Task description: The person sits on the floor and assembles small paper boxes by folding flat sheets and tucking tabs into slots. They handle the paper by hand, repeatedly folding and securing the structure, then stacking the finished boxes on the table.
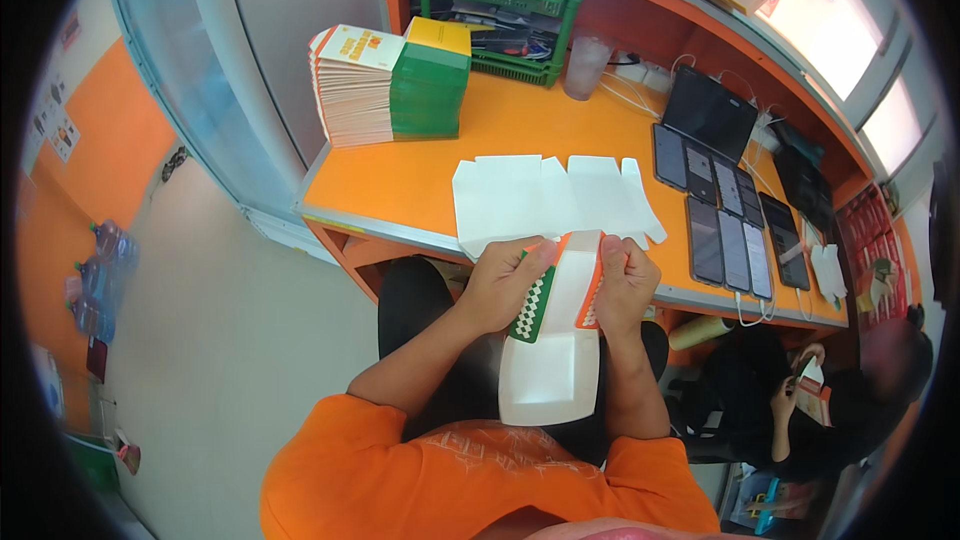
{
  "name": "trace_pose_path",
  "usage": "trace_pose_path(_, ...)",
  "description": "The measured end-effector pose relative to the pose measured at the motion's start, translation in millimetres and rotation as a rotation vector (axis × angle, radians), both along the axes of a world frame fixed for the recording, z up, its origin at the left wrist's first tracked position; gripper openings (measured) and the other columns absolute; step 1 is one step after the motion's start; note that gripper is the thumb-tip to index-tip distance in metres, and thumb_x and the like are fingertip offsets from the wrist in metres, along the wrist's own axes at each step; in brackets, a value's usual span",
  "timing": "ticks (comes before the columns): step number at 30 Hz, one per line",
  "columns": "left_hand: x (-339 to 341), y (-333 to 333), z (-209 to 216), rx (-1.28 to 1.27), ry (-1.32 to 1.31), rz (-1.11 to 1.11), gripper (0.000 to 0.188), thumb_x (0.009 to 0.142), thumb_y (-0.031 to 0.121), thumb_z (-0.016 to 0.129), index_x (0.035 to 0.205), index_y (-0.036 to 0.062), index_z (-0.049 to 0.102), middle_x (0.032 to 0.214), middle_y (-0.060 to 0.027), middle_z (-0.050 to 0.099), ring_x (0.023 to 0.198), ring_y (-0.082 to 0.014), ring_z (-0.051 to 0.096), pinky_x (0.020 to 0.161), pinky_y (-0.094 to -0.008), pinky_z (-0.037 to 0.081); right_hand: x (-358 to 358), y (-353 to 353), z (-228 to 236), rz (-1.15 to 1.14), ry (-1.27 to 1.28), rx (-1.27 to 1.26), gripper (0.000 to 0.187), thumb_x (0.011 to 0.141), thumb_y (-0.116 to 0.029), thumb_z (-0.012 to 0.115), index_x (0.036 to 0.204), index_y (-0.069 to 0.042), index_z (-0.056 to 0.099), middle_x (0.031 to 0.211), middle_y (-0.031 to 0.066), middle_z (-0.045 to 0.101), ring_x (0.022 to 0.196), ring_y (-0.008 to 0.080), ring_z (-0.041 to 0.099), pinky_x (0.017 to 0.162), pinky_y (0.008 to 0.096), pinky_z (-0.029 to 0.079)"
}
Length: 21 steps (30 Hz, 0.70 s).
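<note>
Over my lap I hold a partly folded cardboard box point(574, 282), white inside, with a green checkered side and an orange checkered side. My left hand point(503, 285) is closed on its green side, thumb along the upper edge. Closed on the orange side is my right hand point(627, 285). A tray-like white panel point(549, 380) of the box hangs toward me with its edges raised. Just beyond my hands, flat white die-cut cardboard blanks point(510, 196) lie on the orange desk point(380, 178).
A thick stack of flat cardboard blanks point(355, 90) stands at the desk's far left. Behind it are a green crate point(500, 0) of tools and a translucent cup point(587, 67). Several phones point(705, 240) with cables lie right, near a dark laptop point(710, 112). Another person point(760, 390) sits lower right.
</note>
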<state>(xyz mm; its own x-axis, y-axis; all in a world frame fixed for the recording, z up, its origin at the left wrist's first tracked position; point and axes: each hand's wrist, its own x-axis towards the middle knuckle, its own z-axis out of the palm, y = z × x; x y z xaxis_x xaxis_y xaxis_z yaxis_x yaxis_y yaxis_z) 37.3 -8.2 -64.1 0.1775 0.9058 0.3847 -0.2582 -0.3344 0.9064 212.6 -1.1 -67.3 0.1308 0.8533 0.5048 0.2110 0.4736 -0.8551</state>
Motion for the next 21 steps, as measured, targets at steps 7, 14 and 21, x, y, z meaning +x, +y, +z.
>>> trace_pose_path(7, 2.2, -3.0, -0.7, 0.169, 0.154, 0.181, 0.043, 0.108, 0.025, 0.051, 0.081, -0.0044, 0.065, 0.062, -0.0073, 0.057, 0.060, -0.0086, 0.049, 0.055, -0.0299, 0.044, -5.1, -9.8, 10.6, -0.021, -0.042, 0.022, 0.045, 0.106, -0.023, 0.056, 0.068, -0.001, 0.045, 0.063, -0.0040, 0.043, 0.064, 0.0047, 0.033, 0.054, 0.0249, 0.031)
trace_pose_path(14, -32.0, 0.7, 48.3, 0.311, -0.194, 0.407, 0.045, 0.107, 0.023, 0.052, 0.069, -0.0017, 0.057, 0.061, 0.0010, 0.051, 0.059, -0.0058, 0.043, 0.052, -0.0277, 0.036, -5.6, -9.7, 23.1, 0.617, 0.703, -0.409, 0.066, 0.108, -0.056, 0.028, 0.131, 0.002, 0.050, 0.120, 0.0145, 0.063, 0.112, 0.0205, 0.058, 0.100, 0.0363, 0.045)
trace_pose_path(21, -63.5, 56.6, 79.2, 0.430, -0.491, 0.601, 0.049, 0.108, 0.031, 0.048, 0.071, 0.0022, 0.063, 0.065, -0.0013, 0.059, 0.058, -0.0091, 0.049, 0.052, -0.0289, 0.038, -24.3, -14.0, 5.6, 1.047, 0.834, -0.647, 0.076, 0.103, -0.066, 0.030, 0.160, -0.017, 0.025, 0.163, 0.0096, 0.030, 0.148, 0.0294, 0.034, 0.119, 0.0508, 0.033)
